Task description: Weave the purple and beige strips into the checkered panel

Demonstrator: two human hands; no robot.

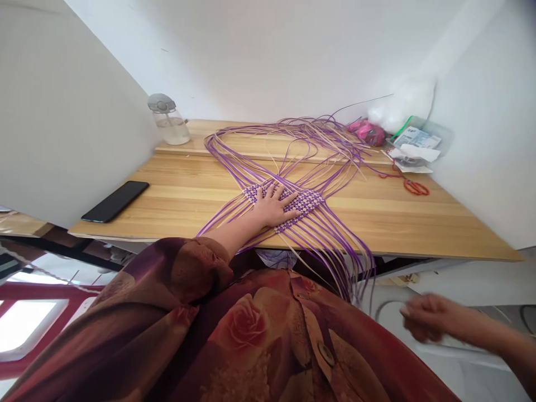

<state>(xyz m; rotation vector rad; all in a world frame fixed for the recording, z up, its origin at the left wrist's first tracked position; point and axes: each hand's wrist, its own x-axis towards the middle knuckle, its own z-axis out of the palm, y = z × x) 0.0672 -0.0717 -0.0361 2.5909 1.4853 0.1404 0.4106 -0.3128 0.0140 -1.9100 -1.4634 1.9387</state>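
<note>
A woven piece in a purple and pale check (pixel 310 200) lies flat on the wooden table (pixel 180 192). Long purple and pale strands (pixel 341 237) run out from its sides, some over the front edge, others looped towards the back. My left hand (pixel 273 209) rests palm down on the weave with its fingers spread. Off to the right, beyond the table's front edge, my right hand (pixel 425 317) is in the air, blurred, with its fingers curled in. Whether it holds anything thin is too blurred to tell.
A black phone (pixel 116 201) lies at the left, and a lidded bottle (pixel 171 125) stands at the back left. Red-handled scissors (pixel 416 187), a pink bundle (pixel 367 133) and a container with papers (pixel 419 139) are at the back right. White walls rise around the table.
</note>
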